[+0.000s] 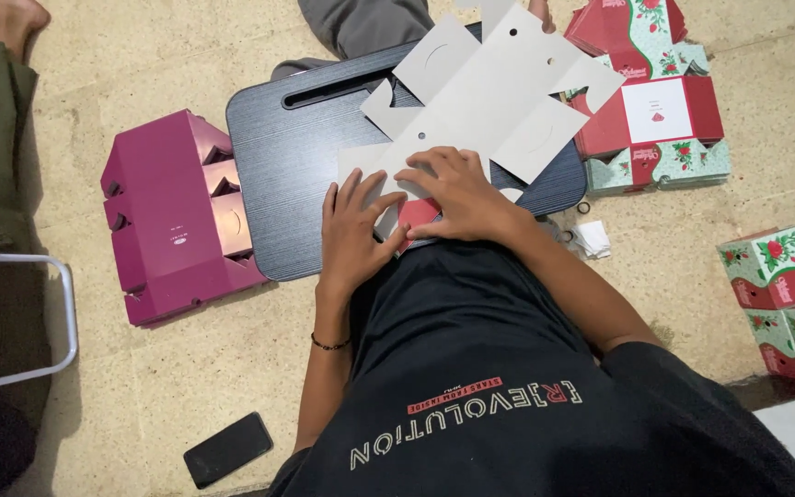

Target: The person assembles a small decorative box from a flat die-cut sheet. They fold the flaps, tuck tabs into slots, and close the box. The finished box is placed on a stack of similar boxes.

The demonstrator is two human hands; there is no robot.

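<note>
On the dark lap tray (287, 175), left hand (353, 235) and right hand (460, 195) press spread, flat fingers onto the unfolded cardboard box (489, 92).

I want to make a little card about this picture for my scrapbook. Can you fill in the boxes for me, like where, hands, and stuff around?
Place: a pale stone floor, person seated, seen from above
Work surface: a dark lap tray
Left hand: flat on the grey cardboard box blank, pressing a folded flap
Right hand: pressing the same flap, beside the left
Left side: a folded magenta box, a black phone
Right side: a stack of flat red-and-green flowered blanks, finished flowered boxes
</note>
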